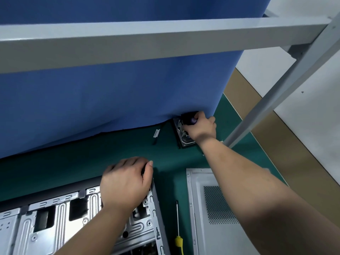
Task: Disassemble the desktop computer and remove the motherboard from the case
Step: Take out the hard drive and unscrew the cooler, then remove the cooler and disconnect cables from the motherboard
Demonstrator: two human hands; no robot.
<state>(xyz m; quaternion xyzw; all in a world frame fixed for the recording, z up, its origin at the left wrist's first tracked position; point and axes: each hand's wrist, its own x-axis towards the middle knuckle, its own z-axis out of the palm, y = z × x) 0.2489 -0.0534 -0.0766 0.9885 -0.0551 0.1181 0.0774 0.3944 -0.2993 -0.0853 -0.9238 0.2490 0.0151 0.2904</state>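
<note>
Gripping small black part (188, 117), right hand (201, 127) fingers curled around it over silver hard drive (184, 139); left hand (127, 181) fingers together, hooked over grey metal computer case (55, 218) corner.

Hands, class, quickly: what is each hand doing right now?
Left hand: fingers curled over the top edge of the computer case, gripping it.
Right hand: gripping a small black part at the mat's far edge.
</note>
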